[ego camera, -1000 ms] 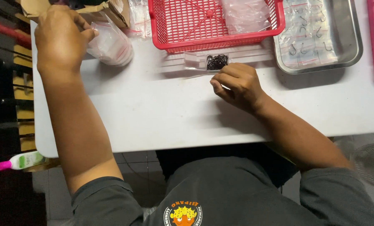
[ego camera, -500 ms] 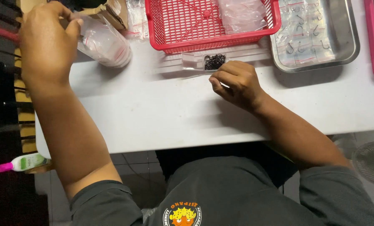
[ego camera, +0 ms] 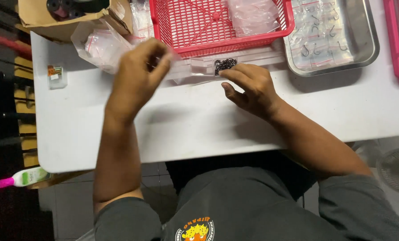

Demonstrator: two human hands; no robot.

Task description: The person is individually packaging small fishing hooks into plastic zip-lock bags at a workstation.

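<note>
One camera only, worn on the person's head, looks steeply down over the dark-shirted chest onto the white rectangular table. It sits near: forearms fill the middle. The near edge shows tiled floor; the far edge cuts off a red plastic mesh basket and a steel tray.

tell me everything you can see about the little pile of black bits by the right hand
The pile of black bits is a small, dark, tangled cluster of tiny curled pieces, too small to tell their kind or material. It lies on the white table, just below the front rim of the red basket and beside some clear plastic. The right hand rests just below it, fingertips right at its edge; actual contact cannot be told. The left hand is apart from it.
</note>
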